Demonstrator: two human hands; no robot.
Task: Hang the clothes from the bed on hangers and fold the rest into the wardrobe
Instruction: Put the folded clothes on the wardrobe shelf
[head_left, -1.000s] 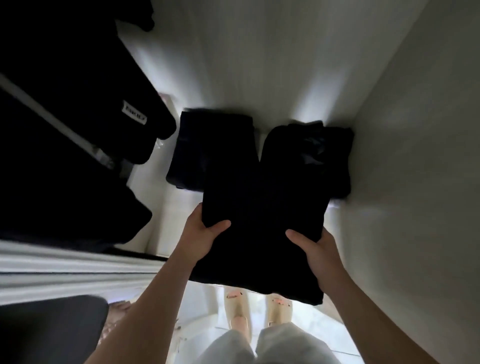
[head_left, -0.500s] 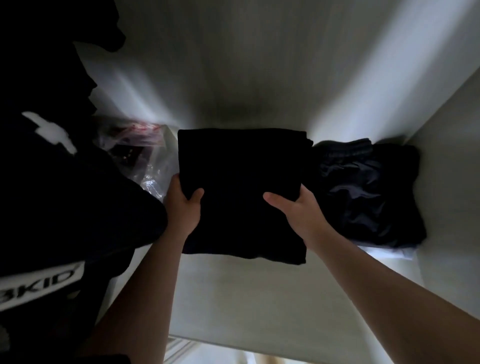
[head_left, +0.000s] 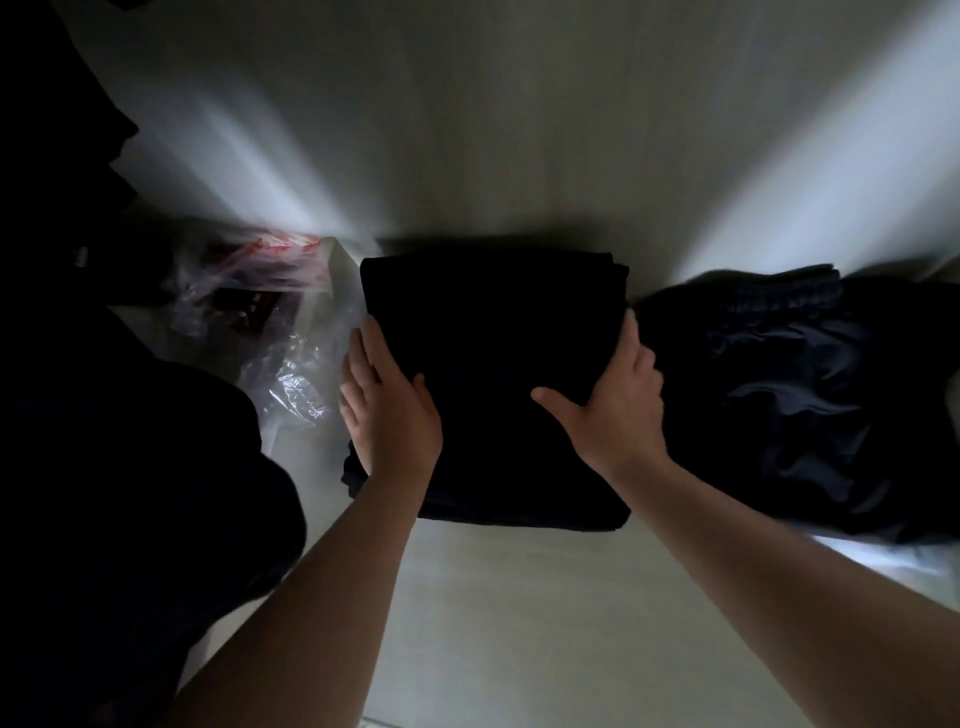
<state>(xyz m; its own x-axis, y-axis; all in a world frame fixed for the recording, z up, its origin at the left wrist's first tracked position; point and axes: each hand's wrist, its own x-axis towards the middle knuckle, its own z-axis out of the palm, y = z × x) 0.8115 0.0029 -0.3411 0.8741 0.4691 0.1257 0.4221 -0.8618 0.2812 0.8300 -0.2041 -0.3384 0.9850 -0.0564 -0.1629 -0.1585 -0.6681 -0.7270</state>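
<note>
Left hand (head_left: 389, 410) and right hand (head_left: 618, 405) flank the folded garment (head_left: 493, 364) on the shelf (head_left: 519, 597), flat against its sides.
Fingers of both hands lie straight along the garment's edges with thumbs resting on top, so each hand presses it and neither clasps it. The garment sits squarely between the palms and looks fully set down, reaching from just ahead of the wrists to the back wall; its long axis seems to run along the fingers. The hands are about level, neither one nearer. Forearms come in low and converge slightly. Just outside the right hand lies a dark pile (head_left: 779, 395), and outside the left a bag (head_left: 280, 338). Drawing both hands straight back should probably leave the fold undisturbed.
</note>
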